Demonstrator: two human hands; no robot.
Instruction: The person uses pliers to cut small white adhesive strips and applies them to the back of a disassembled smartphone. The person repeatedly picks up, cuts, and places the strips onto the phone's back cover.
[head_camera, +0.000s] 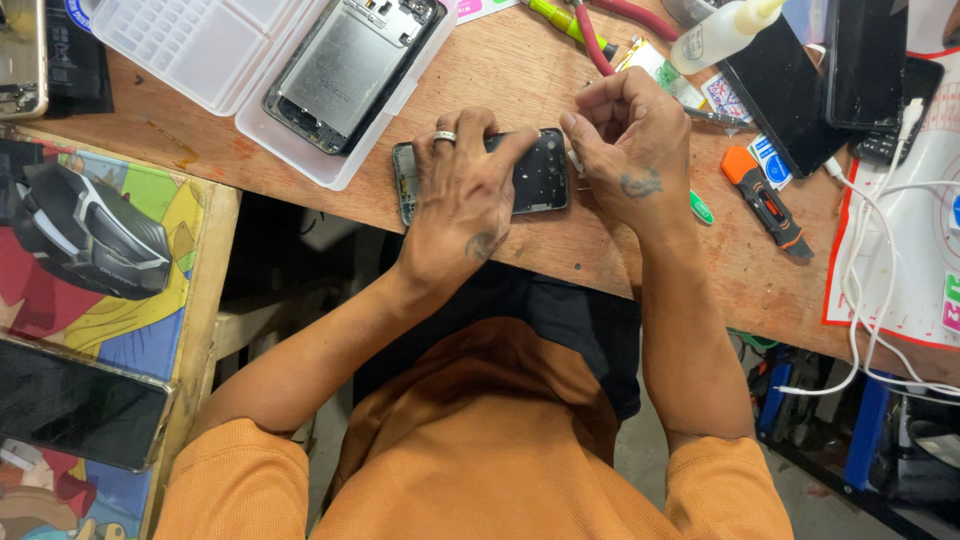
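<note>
An opened black phone frame (540, 172) lies flat near the front edge of a wooden bench (520, 70). My left hand (465, 195), with a ring on one finger, presses down on the frame and covers its left half. My right hand (630, 140) is curled at the frame's right end, fingers pinched together on a thin tool whose green-tipped end (701, 207) pokes out below the hand. The tool's working tip is hidden by my fingers.
A clear plastic tray (200, 45) holds another opened phone (350, 65). An orange utility knife (765, 200), glue bottle (720, 30), pliers (600, 30), dark phones (865, 60) and white cables (870, 250) lie right. A colourful mat (110, 310) with a gadget (85, 235) and phone (80, 405) sits left.
</note>
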